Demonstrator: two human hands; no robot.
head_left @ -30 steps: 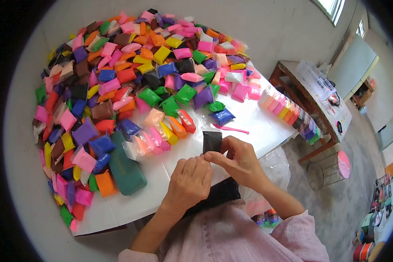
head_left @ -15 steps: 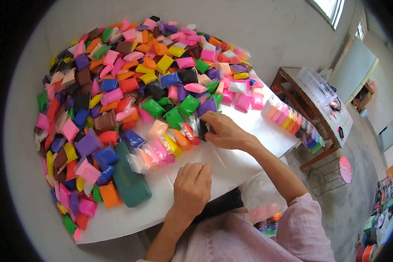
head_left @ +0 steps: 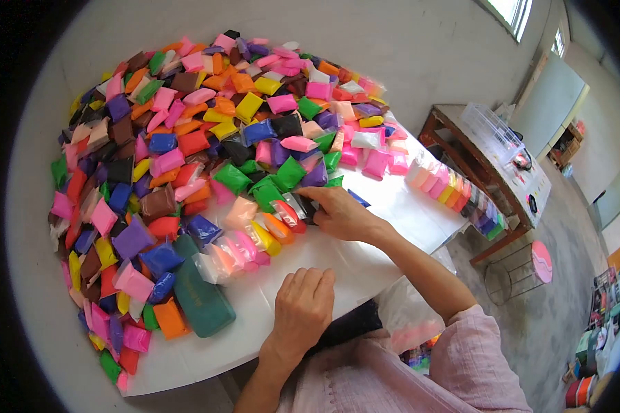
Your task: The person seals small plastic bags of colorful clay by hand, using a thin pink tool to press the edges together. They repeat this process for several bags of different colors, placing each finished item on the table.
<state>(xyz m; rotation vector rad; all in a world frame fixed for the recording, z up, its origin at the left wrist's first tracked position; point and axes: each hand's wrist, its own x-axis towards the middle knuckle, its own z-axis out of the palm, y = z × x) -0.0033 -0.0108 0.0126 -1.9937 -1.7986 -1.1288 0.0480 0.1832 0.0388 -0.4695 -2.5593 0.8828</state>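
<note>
My right hand [head_left: 344, 213] has its thumb and fingers closed around a black packet [head_left: 308, 209], mostly covered by the hand. This packet stands at the right end of a row of small soft packets in clear film: a red packet [head_left: 288, 216], an orange packet [head_left: 278, 228], a yellow packet [head_left: 265, 238], then pink and pale ones. Part of a blue packet [head_left: 358, 198] shows just beyond my right hand. My left hand [head_left: 304, 308] hangs in a loose fist over the table's near edge, fingers together and tips hidden, with no packet showing in it.
A large heap of mixed coloured packets [head_left: 186, 141] covers the back and left of the white table [head_left: 282, 275]. Left of the row lies a green case [head_left: 203, 296]. Another packet row [head_left: 448, 189] lines the right side. Beyond stand a wooden desk [head_left: 455, 131] and a stool [head_left: 541, 261].
My right hand has moved slightly left, bringing the black packet closer to the red one. The blue packet beyond the hand has come into view. The left hand stays about where it was.
</note>
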